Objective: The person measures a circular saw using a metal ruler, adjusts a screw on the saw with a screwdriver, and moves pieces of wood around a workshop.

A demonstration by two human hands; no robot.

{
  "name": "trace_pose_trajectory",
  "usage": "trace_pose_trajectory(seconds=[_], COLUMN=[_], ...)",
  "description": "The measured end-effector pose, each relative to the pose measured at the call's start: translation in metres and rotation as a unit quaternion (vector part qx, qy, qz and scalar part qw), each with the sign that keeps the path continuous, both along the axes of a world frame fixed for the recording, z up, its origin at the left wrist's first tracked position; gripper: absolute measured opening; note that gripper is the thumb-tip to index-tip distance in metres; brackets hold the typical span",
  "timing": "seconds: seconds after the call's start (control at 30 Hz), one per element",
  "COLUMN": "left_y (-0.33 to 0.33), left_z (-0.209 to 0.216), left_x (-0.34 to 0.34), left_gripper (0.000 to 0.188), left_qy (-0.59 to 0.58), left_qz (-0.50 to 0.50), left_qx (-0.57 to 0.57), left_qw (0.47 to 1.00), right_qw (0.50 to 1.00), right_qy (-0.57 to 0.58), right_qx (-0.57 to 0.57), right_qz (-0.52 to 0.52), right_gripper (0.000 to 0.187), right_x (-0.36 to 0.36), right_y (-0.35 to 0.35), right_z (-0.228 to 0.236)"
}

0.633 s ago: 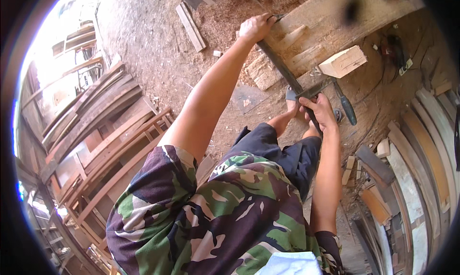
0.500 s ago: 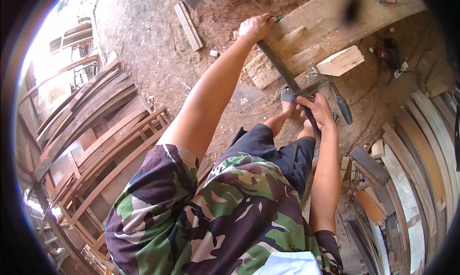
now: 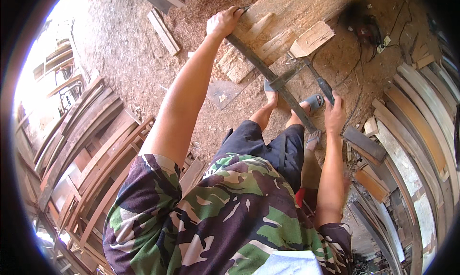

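Observation:
A long dark metal bar clamp (image 3: 256, 62) slants across the front of my body, over my legs. Its far end is in my left hand (image 3: 224, 22), fingers closed around it beside a thick wooden plank (image 3: 287, 9). My right hand (image 3: 335, 113) grips the lower end of the clamp's dark screw handle (image 3: 325, 89). The sliding arm (image 3: 287, 75) reaches across to the screw, whose tip is close to a pale wood block (image 3: 311, 39); whether they touch I cannot tell. Rough chipped wood pieces (image 3: 239, 66) lie by the plank's near end.
Curved wooden pieces (image 3: 421, 117) are stacked on the right. Wooden frames and boards (image 3: 91, 169) crowd the left. A red power tool (image 3: 368, 31) and cables lie on the sawdust-strewn ground at upper right. A loose wood strip (image 3: 164, 31) rests at upper left.
My right hand has left the bar near the sliding arm and taken hold of the screw handle. My left hand keeps its grip. The view has shifted, so the clamp and plank appear farther left.

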State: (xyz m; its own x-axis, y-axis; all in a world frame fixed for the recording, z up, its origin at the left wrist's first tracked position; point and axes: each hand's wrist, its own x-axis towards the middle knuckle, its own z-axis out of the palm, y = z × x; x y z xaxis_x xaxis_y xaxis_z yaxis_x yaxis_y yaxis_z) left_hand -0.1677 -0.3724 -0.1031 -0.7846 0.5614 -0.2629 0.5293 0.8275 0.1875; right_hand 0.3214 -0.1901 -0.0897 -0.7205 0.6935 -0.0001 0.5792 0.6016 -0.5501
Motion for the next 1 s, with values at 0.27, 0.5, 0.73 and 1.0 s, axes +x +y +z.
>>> trace_pose_trajectory(seconds=[0.27, 0.5, 0.73, 1.0], left_y=[0.001, 0.001, 0.003, 0.001], left_z=[0.003, 0.001, 0.007, 0.004], left_x=[0.001, 0.001, 0.004, 0.001], left_gripper=[0.062, 0.062, 0.062, 0.064], left_qy=[-0.009, 0.005, 0.001, -0.027], left_qz=[0.002, 0.002, 0.003, 0.006], left_qx=[-0.013, -0.019, -0.037, -0.02], left_qw=[1.0, 1.0, 0.999, 0.999], right_qw=[0.864, 0.992, 0.987, 0.892], right_qy=[0.13, 0.119, -0.042, -0.089], right_qx=[-0.476, -0.033, 0.123, -0.444], right_qz=[-0.098, 0.007, 0.092, -0.003], right_gripper=[0.03, 0.036, 0.039, 0.057], right_x=[0.022, -0.003, -0.035, -0.043], right_y=[0.018, 0.007, 0.008, 0.049], right_z=[-0.028, -0.032, -0.035, -0.016])
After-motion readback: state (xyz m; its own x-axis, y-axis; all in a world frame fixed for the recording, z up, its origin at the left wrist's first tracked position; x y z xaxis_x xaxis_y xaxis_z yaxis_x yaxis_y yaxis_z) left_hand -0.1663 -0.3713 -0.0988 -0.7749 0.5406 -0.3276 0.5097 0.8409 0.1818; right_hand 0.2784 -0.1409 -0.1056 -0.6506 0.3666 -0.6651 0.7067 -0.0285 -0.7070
